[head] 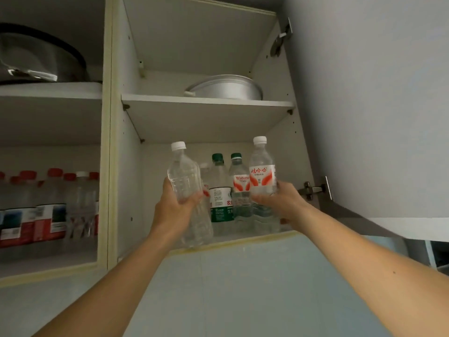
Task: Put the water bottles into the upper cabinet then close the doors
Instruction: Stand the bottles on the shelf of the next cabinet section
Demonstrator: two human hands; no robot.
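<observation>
got my left hand [175, 205] wrapped round a plain bottle [188, 190] and right hand [283, 200] round a red-label bottle [263, 176], both at the lower shelf [243, 235] lip, so I'd ease them in upright without knocking the green-cap bottles [220, 190] behind

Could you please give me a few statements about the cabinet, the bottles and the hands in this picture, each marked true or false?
1. The left hand holds an unlabelled clear bottle. True.
2. The right hand holds nothing. False: it grips a red-labelled bottle with a white cap.
3. Two green-capped bottles stand on the lower shelf between the hands. True.
4. The right cabinet door is closed. False: it stands open.
5. The upper shelf holds water bottles. False: a metal pan sits there.
</observation>
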